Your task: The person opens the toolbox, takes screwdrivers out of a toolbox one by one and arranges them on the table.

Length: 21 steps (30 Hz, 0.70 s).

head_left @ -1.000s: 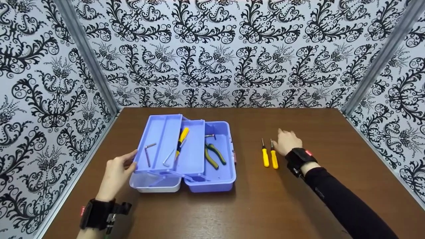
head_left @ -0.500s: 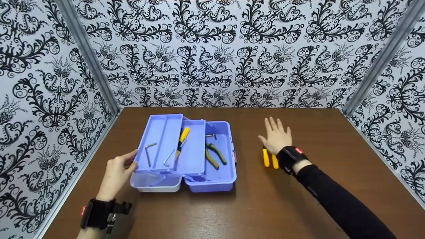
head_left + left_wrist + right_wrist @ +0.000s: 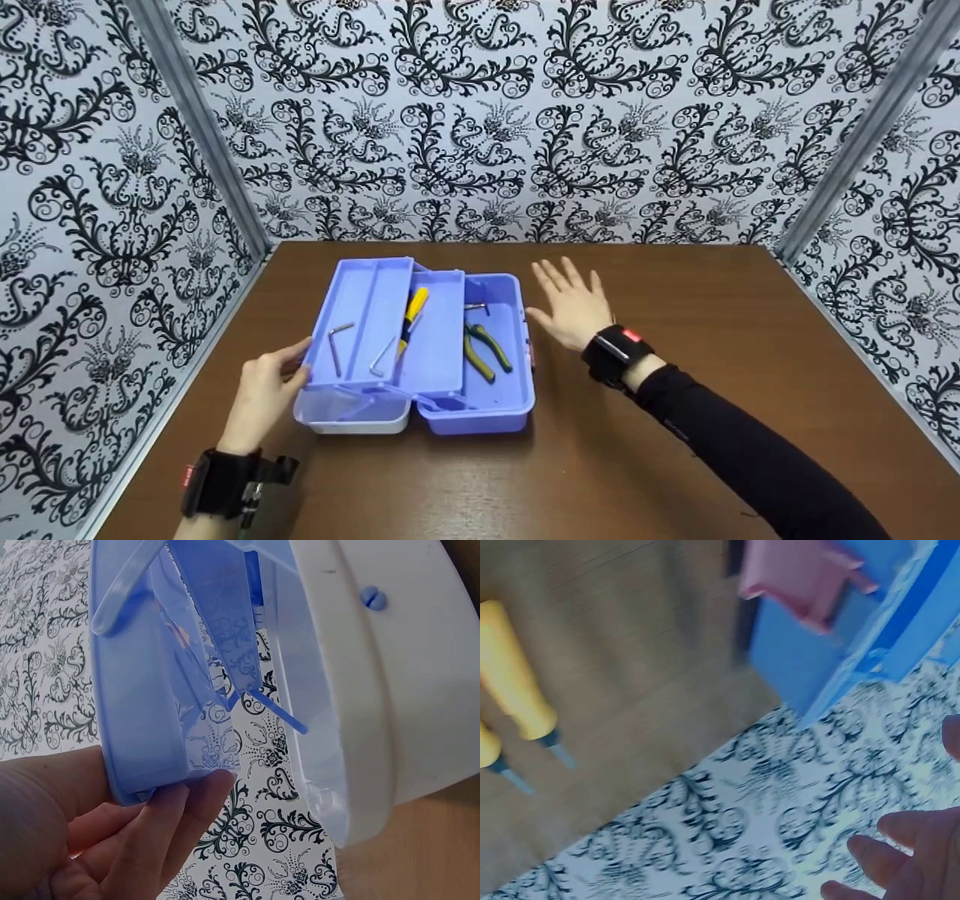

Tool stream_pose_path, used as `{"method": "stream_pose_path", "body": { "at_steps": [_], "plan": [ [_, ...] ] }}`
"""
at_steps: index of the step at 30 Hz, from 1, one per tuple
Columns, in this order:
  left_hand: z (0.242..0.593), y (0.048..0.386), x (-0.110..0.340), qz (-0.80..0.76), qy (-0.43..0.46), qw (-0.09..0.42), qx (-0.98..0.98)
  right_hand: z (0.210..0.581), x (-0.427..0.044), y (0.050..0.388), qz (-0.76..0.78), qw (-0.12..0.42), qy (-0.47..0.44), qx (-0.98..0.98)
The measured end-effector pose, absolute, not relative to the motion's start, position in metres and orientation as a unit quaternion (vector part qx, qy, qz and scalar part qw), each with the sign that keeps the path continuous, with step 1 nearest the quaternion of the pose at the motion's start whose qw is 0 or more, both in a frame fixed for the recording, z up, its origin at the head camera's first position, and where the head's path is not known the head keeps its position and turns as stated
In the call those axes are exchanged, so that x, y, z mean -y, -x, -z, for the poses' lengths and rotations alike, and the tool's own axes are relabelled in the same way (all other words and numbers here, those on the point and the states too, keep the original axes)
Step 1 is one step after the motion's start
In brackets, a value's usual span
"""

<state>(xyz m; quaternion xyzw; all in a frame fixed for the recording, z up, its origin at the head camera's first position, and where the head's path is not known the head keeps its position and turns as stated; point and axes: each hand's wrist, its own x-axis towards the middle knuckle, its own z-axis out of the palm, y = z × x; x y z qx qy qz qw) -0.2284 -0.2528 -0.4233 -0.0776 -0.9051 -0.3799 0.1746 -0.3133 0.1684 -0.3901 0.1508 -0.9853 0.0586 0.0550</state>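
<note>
A lilac toolbox (image 3: pixel 480 425) stands unfolded. My left hand (image 3: pixel 261 390) pinches the left edge of its raised upper tray (image 3: pixel 384 289) between thumb and fingers; the left wrist view shows this grip on the tray (image 3: pixel 142 712) from below. Right of the box, my right hand (image 3: pixel 576 309) hovers with straight, spread fingers, holding nothing. Two yellow-handled screwdrivers, one nearer (image 3: pixel 514 675) and one at the edge (image 3: pixel 489 746), lie on the table in the right wrist view; the right arm hides them in the head view.
Inside the box lie green-handled pliers (image 3: pixel 478 362), a yellow screwdriver (image 3: pixel 417 301), two L-shaped hex keys and a small metal tool (image 3: pixel 475 306). The white lid (image 3: pixel 367 427) lies folded out left. A pink latch (image 3: pixel 799 577) sticks out on the box's right side. Patterned walls surround the table.
My right hand has moved left from beside the two screwdrivers toward the toolbox, its fingers spreading out. My left hand has stayed on the tray edge.
</note>
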Motion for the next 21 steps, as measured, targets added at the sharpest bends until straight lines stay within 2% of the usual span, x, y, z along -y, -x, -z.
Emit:
{"method": "stream_pose_path", "body": {
  "at_steps": [13, 21],
  "plan": [
    [0.424, 0.228, 0.253, 0.379, 0.079, 0.179, 0.905, 0.380, -0.096, 0.297, -0.070, 0.007, -0.339, 0.938],
    [0.424, 0.229, 0.253, 0.384, 0.074, 0.164, 0.906, 0.385, -0.061, 0.291, -0.029, -0.040, -0.402, 0.914]
  ]
}}
